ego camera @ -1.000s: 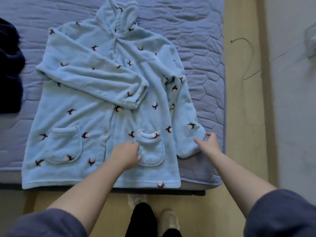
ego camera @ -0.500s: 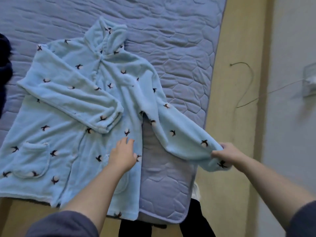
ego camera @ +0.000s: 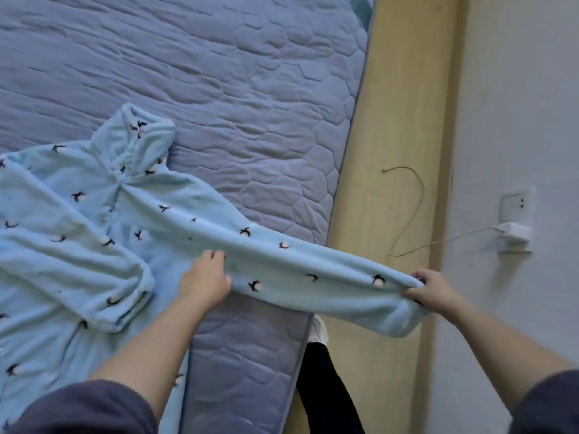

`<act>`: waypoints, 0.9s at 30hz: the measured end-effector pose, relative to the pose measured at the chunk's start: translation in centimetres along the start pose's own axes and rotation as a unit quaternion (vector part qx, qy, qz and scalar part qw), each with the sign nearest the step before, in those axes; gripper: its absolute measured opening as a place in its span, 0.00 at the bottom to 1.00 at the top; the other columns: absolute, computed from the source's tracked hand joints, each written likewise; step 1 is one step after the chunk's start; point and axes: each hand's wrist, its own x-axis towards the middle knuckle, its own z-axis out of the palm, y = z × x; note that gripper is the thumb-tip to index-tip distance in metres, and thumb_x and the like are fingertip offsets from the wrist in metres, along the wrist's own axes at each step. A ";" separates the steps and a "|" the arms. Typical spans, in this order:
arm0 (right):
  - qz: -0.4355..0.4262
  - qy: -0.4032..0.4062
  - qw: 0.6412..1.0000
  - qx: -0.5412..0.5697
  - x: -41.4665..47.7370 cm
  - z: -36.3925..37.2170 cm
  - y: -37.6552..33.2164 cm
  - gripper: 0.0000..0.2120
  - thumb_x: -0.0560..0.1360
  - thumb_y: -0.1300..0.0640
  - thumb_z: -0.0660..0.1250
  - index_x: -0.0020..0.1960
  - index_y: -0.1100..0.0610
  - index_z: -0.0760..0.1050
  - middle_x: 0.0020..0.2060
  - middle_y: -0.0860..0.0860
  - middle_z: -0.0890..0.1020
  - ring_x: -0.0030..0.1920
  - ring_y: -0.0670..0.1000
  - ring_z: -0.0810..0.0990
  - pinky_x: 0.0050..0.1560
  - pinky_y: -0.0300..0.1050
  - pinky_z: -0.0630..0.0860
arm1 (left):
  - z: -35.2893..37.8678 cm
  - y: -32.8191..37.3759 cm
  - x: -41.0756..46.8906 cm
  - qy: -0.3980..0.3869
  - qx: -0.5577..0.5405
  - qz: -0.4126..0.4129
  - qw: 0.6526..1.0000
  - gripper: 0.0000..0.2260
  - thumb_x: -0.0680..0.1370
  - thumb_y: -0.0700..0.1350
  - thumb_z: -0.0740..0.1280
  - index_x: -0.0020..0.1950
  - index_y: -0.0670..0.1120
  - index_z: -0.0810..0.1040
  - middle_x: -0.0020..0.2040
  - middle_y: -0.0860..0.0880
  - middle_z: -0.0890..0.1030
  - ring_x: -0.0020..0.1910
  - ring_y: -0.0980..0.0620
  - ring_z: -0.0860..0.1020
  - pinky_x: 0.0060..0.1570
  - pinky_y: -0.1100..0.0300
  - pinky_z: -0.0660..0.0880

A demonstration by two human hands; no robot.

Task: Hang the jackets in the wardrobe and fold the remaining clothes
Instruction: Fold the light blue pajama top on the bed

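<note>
Folding the sleeve (ego camera: 297, 270) well needs tension: right hand (ego camera: 435, 289) fingers clamp the cuff (ego camera: 404, 322), left hand (ego camera: 205, 277) fingers grip its inner end; lay it flat across the fleece robe (ego camera: 62, 277).

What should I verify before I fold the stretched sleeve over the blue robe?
1. Right hand grips the cuff of the stretched sleeve: ok.
2. Left hand is at the sleeve's base: ok. Whether it grips or only presses: cannot tell.
3. Stretched sleeve is straight, with no twist: ok.
4. Other sleeve is already folded across the chest: ok.
5. All of the robe is over the mattress: not ok, the cuff end is held out over the floor.
</note>
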 end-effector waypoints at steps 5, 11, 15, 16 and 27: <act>0.007 -0.074 0.992 -0.098 6.0 -0.5 2.0 0.06 0.67 0.63 0.73 0.41 0.57 0.76 0.37 0.55 0.78 0.39 0.53 0.76 0.38 0.43 0.70 | -2.0 2.6 8.3 0.082 0.131 0.043 0.987 0.22 0.77 0.38 0.58 0.71 0.46 0.64 0.72 0.45 0.63 0.68 0.44 0.65 0.60 0.49 0.69; 0.012 -0.139 0.979 -0.148 10.2 2.9 1.4 0.05 0.69 0.63 0.69 0.40 0.55 0.73 0.37 0.53 0.77 0.40 0.52 0.75 0.38 0.41 0.68 | -2.9 3.9 16.1 0.033 0.323 0.159 0.932 0.19 0.78 0.38 0.58 0.69 0.49 0.64 0.66 0.48 0.70 0.69 0.48 0.66 0.69 0.47 0.57; 0.042 -0.180 0.981 -0.064 10.0 1.8 3.1 0.02 0.70 0.64 0.66 0.40 0.58 0.75 0.33 0.53 0.76 0.34 0.50 0.75 0.33 0.40 0.71 | -4.5 3.6 17.1 0.119 0.240 0.259 0.928 0.08 0.74 0.34 0.58 0.49 0.42 0.73 0.46 0.42 0.79 0.48 0.42 0.79 0.54 0.47 0.68; 0.063 -0.162 0.985 0.004 9.9 1.3 3.9 0.02 0.72 0.63 0.65 0.41 0.59 0.76 0.34 0.53 0.76 0.35 0.50 0.74 0.33 0.39 0.72 | -4.9 3.1 17.2 0.165 0.209 0.279 0.922 0.07 0.73 0.34 0.58 0.45 0.40 0.74 0.41 0.40 0.79 0.42 0.40 0.80 0.49 0.46 0.70; 0.214 0.041 0.847 0.485 11.4 7.5 3.7 0.11 0.78 0.53 0.61 0.57 0.56 0.75 0.49 0.53 0.83 0.48 0.53 0.82 0.41 0.46 0.77 | 8.2 9.2 12.3 0.225 0.089 0.175 0.954 0.29 0.75 0.54 0.55 0.74 0.43 0.63 0.77 0.41 0.59 0.76 0.41 0.57 0.68 0.31 0.49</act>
